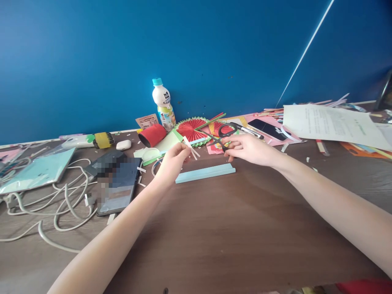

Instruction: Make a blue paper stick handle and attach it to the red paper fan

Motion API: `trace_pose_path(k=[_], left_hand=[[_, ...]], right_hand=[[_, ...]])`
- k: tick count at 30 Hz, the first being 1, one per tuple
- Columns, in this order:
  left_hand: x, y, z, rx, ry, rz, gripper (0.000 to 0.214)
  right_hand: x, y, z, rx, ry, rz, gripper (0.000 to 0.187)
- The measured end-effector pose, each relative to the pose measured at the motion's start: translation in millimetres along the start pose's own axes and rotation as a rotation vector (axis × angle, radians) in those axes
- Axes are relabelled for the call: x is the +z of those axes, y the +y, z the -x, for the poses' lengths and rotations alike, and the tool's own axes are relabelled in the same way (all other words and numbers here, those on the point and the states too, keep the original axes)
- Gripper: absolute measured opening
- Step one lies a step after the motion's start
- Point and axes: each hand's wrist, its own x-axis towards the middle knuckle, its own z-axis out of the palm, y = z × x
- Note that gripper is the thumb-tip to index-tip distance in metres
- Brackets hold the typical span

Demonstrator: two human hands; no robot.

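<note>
My left hand (172,162) is closed in a pinch on thin white paper strips (192,148) that stick out to the right. My right hand (246,148) grips a pair of black-handled scissors (227,131), fingers through the handles, blades pointing left toward the strips. A folded light-blue paper bar (204,173) lies on the brown table (214,228) just below both hands. Behind them lie red and green pleated paper fans (192,130).
A drink bottle (163,104) stands by the blue wall. A red roll (152,135), earbud case (123,145), phone (118,186) and white cables (61,204) lie at left. Another phone (267,129), printed sheets (330,122) and paper scraps sit at right.
</note>
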Motion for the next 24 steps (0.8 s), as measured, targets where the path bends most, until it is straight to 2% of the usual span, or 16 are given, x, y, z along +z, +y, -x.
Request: trace_pose_path(k=[2,4,8,12,15,19,21,24], left_hand=[[0.0,-1.1,-1.0,-0.02,0.039,0.051,0.019],[0.2,-1.9,-1.5,-0.03,0.048,0.086,0.019],[0.7,-2.1,-0.9,0.007,0.004,0.119,0.019],[0.4,-1.9,-0.2,0.045,-0.005,0.112,0.017],[-0.9,-3.7,-1.2,0.077,-0.018,0.102,0.017],[-2.8,-7.4,-3.8,0.105,-0.002,0.089,0.019],[-3.4,-7.7,-4.4,0.109,0.021,0.092,0.019],[-3.6,-4.9,-3.2,0.118,0.089,0.095,0.017]], right_hand=[[1.3,-5.0,0.9,-0.018,0.032,-0.067,0.02],[2.2,-7.0,0.9,-0.017,0.018,-0.213,0.021],[3.5,-4.5,-0.4,-0.049,-0.124,-0.562,0.029],[4.2,-2.9,-0.4,-0.044,-0.191,-0.674,0.028],[5.3,-3.9,0.9,0.018,-0.22,-0.713,0.025],[7.3,-8.7,4.8,0.076,-0.331,-0.71,0.034],[7.5,-12.1,7.1,0.063,-0.381,-0.611,0.037],[7.0,-16.3,9.5,0.043,-0.391,-0.361,0.032]])
